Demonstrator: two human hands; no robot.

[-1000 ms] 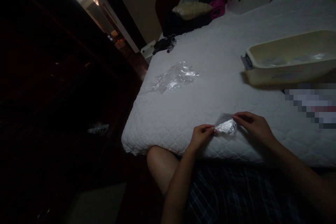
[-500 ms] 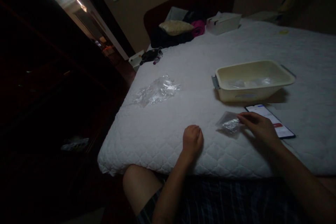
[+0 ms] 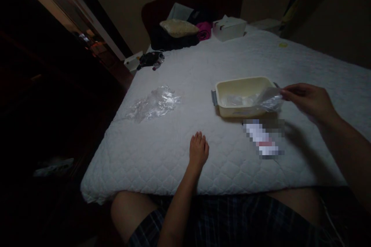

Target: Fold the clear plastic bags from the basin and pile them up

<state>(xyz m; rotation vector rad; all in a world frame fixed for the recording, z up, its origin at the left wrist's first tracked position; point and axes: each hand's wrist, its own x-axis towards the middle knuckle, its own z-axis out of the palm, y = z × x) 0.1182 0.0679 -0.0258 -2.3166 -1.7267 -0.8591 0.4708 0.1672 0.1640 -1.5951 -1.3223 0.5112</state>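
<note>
My right hand [image 3: 310, 100] pinches one edge of a small clear plastic bag [image 3: 270, 100], held up at the right front side of a cream plastic bin [image 3: 232, 114]. Inside the bin lie more clear plastic pieces [image 3: 236, 100], too dim to make out one by one. My left hand [image 3: 199, 148] lies flat on the white quilted bed, fingers stretched out, holding nothing. A phone [image 3: 262, 139], its screen blurred out, lies on the bed in front of the bin. Farther left is a spread of crumpled clear plastic [image 3: 156, 102].
Along the headboard [image 3: 197, 0] are a beige pillow [image 3: 178, 28], a rolled pink cloth [image 3: 204, 31] and a white box [image 3: 230, 29]. A dark bag-like item [image 3: 149, 60] sits at the bed's far left edge. The bed's near edge meets my legs.
My right hand has lifted the plastic bag off the bed and moved it right and up to the bin. My left hand has gone from closed to flat. The camera view has shifted.
</note>
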